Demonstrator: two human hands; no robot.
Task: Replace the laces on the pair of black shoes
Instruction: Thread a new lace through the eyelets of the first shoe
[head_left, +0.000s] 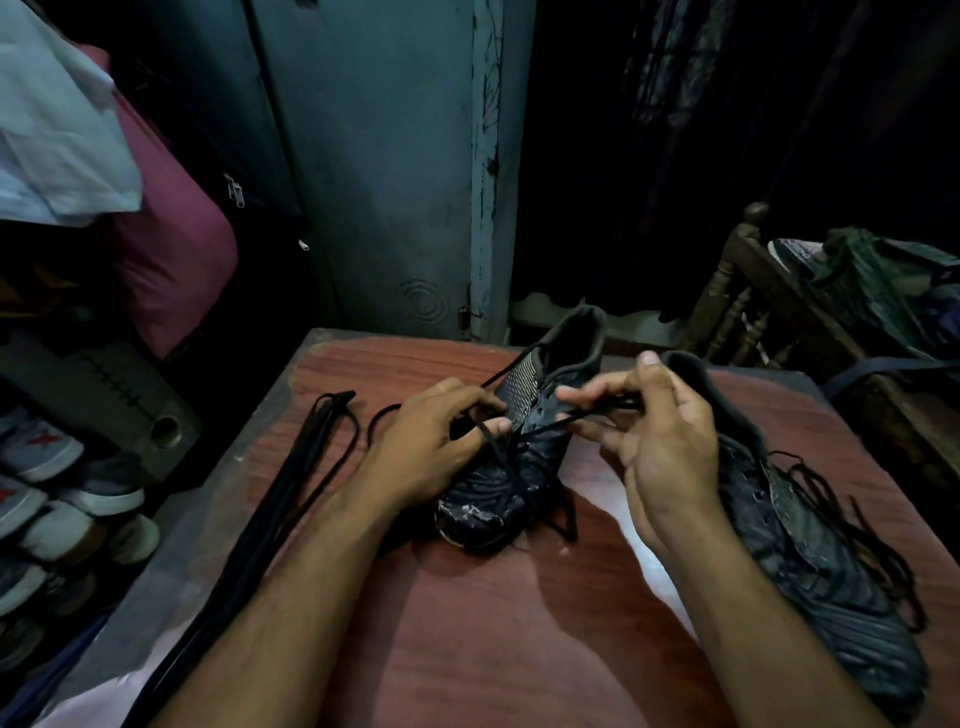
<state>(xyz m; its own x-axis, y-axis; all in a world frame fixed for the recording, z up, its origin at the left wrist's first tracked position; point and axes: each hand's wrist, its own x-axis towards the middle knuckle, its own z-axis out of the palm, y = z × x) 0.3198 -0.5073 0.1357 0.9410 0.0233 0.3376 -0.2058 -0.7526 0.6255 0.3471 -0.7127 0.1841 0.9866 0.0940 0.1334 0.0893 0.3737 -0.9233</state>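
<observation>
one reddish wood-grain desk (519, 649) carries two black shoes. the first shoe (514, 467) sits at the middle of the desk, toe toward the person, heel opening toward the far edge, surface scuffed with pale marks at the toe. a black lace (545, 423) crosses its eyelet area. the left hand (431, 447) rests against the left side of this shoe, its fingers (467, 400) curled and pinching one run of the lace near the eyelets. the right hand (660, 441) is raised just above the right side of the same shoe; its thumb and forefinger are closed on the other run of the lace, the remaining fingers partly spread and loosely bent. the lace looks taut between the two hands, though exactly which eyelets it passes through cannot be told in the dim light. the second shoe (810, 561) lies on the right part of the desk, just beside the right forearm, toe toward the near right corner, with a loose black lace (852, 509) tangled over its top and trailing off its right side. a bundle of long black laces (291, 478) lies on the left part of the desk, apart from both shoes, running from near the far left toward the near left edge. off the desk to the left, pale sneakers (47, 499) are stacked low down. a grey-blue cupboard door (395, 182) stands behind the desk. a carved wooden frame (743, 291) with piled cloth stands at the right.
</observation>
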